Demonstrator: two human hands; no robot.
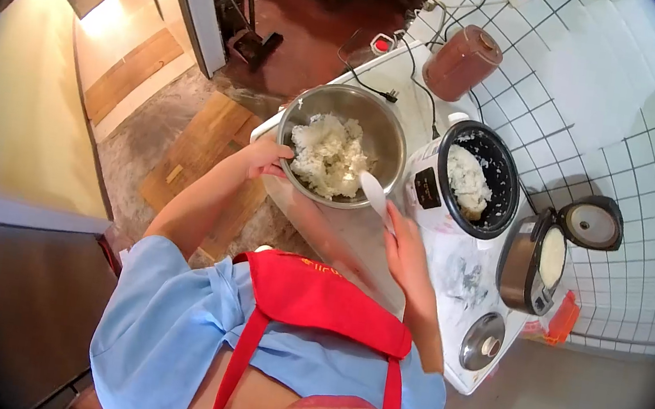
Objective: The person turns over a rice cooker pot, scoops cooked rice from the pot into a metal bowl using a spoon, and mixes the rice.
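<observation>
A steel mixing bowl [394, 126] with a mound of cooked rice [326, 155] in it sits at the left end of the white counter. My left hand [267, 158] grips the bowl's near left rim. In my right hand [403, 243] is a white rice paddle [376, 194], its blade over the near right rim, close to the rice. Just right of the bowl stands an uncovered white rice cooker [427, 186]. More rice [467, 180] is heaped on one side of its dark inner pot, with grains stuck to the wall.
A brown rice cooker [520, 263] with its lid raised holds white rice at the right. A glass pot lid [482, 341] lies at the counter's near end. Behind are a reddish-brown canister [464, 61] and a loose plug [390, 95] with cords. A tiled wall borders the counter.
</observation>
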